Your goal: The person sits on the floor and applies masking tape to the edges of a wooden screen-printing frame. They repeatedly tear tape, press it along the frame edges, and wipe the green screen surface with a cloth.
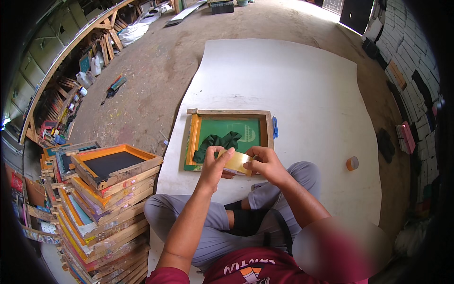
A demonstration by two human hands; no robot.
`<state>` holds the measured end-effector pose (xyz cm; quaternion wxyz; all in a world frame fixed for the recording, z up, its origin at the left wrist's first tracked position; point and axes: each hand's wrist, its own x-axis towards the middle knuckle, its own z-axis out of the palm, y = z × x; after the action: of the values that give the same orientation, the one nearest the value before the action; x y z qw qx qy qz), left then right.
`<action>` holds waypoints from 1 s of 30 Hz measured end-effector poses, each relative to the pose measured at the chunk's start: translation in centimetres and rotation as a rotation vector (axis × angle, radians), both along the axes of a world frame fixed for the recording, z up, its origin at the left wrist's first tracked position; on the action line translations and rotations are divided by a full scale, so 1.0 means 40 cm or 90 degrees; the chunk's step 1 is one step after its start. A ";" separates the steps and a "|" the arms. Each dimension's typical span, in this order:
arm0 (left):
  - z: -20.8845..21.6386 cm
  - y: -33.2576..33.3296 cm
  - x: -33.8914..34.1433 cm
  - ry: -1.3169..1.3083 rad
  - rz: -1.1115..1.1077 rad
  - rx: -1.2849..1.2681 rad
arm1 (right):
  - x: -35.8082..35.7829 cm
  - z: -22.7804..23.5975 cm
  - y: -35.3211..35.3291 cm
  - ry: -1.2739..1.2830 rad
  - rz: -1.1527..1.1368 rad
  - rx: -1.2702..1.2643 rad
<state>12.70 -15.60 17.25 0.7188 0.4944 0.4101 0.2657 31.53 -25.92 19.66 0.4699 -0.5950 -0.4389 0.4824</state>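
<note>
Between my two hands is a roll of wide tan packing tape (235, 162), raised over the near edge of a wooden screen-printing frame. My left hand (214, 169) grips its left side with thumb and fingers. At its right side my right hand (267, 165) pinches the tape between thumb and forefinger. The screen-printing frame (231, 112) lies flat on the white sheet in front of my crossed legs, with green mesh inside. A crumpled dark green cloth (218, 143) rests on the mesh. My hands and the tape hide part of the frame's near side.
A blue object (275, 127) touches the frame's right side. Farther right, another tape roll (352, 164) stands on the white sheet (279, 71). A tall stack of wooden screen frames (111, 208) rises by my left knee. Dark shoes (385, 144) lie past the sheet's right edge.
</note>
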 end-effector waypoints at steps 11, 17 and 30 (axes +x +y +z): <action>-0.012 0.001 -0.001 -0.001 0.006 -0.009 | 0.000 -0.007 0.005 -0.061 0.009 0.023; -0.013 0.001 0.004 -0.015 0.033 0.004 | -0.008 -0.005 0.010 -0.058 -0.005 0.027; -0.018 0.004 0.009 -0.012 0.036 -0.004 | 0.003 -0.013 0.014 -0.096 0.002 0.034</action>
<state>13.06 -15.43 16.54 0.7165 0.4778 0.4181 0.2891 31.65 -25.37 19.13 0.4505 -0.6164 -0.4866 0.4246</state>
